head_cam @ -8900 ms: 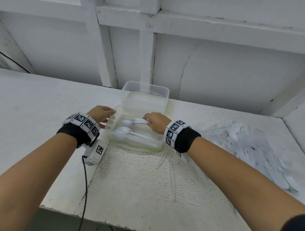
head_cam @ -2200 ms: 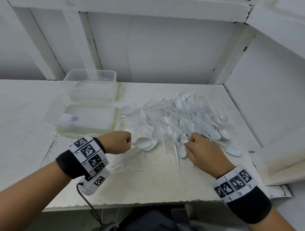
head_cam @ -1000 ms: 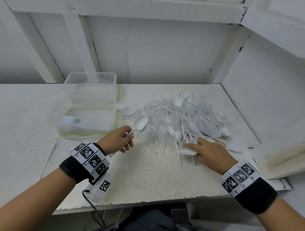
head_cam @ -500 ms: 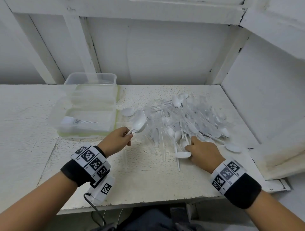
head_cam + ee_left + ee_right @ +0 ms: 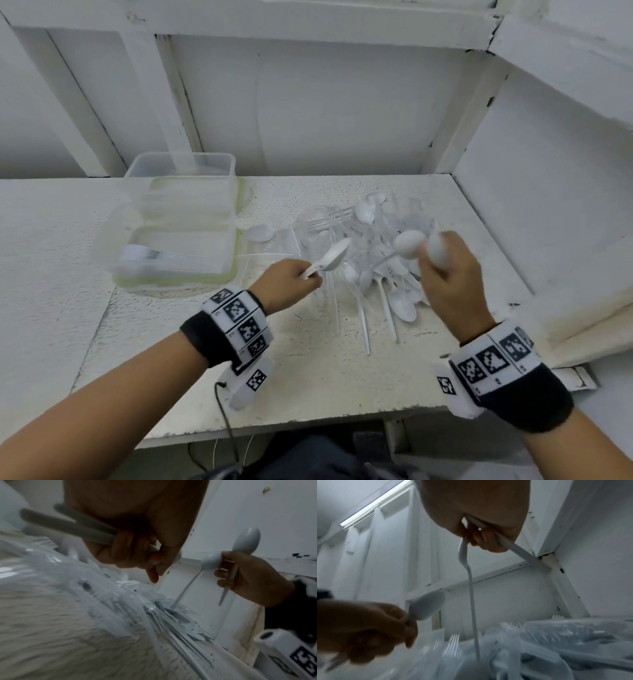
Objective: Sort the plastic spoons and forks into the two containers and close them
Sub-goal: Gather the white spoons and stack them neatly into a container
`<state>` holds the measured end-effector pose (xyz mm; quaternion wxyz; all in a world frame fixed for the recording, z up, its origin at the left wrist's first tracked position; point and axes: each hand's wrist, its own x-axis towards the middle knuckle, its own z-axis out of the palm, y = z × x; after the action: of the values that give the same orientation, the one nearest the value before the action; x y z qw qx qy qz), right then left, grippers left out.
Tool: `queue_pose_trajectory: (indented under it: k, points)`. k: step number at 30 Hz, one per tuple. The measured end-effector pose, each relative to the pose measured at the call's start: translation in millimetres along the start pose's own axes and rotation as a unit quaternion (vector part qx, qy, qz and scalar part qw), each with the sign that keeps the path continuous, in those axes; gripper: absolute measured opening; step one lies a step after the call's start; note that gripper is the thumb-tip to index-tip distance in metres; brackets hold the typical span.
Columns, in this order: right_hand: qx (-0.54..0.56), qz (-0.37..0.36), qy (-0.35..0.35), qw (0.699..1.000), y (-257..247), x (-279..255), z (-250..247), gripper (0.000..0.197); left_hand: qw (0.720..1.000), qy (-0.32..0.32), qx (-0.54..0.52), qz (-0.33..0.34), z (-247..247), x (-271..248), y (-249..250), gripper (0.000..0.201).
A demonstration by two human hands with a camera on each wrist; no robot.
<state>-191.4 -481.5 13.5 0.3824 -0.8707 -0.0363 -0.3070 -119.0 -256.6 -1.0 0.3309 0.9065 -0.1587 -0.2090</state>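
The left hand is curled tight round a few spoons in the middle of the frame, and the right hand pinches two more spoons just above the pile. A good next move is to line the bowls up one way, then lay them flat in the open container at middle left, so the lid shuts later.

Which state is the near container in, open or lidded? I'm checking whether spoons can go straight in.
Open. The near container has no lid on top, and forks lie exposed inside.
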Motion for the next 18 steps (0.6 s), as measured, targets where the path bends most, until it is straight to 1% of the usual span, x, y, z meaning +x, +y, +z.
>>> queue_pose_trajectory:
  k: [2, 4, 6, 9, 13, 15, 17, 18]
  points:
    - [0.073, 0.110, 0.077, 0.988, -4, 13, 0, 0.034, 1.000, -0.003, 0.013, 0.021, 8, 14, 19, 0.031]
    - [0.090, 0.161, 0.113, 0.976, -7, 25, 0, 0.027, 0.999, 0.003, 0.023, 0.025, 19, 28, 34, 0.036]
    - [0.119, 0.190, 0.114, 0.968, -13, 32, -2, 0.023, 0.999, -0.003, 0.048, 0.011, 30, 41, 44, 0.034]
    - [0.186, 0.220, 0.087, 0.954, -19, 33, -4, 0.027, 0.994, -0.037, 0.097, -0.014, 44, 52, 48, 0.030]
    - [0.204, 0.232, 0.072, 0.948, -18, 23, -3, 0.020, 0.990, -0.046, 0.130, -0.017, 53, 54, 47, 0.036]
    - [0.195, 0.231, 0.063, 0.951, -13, 19, -1, 0.018, 0.991, -0.052, 0.119, -0.016, 53, 54, 46, 0.036]
    - [0.200, 0.236, 0.047, 0.950, -9, 16, -1, 0.016, 0.994, -0.060, 0.083, -0.025, 48, 54, 43, 0.029]
    - [0.198, 0.234, 0.031, 0.951, -7, 14, -1, 0.020, 0.996, -0.062, 0.056, -0.031, 45, 54, 41, 0.026]
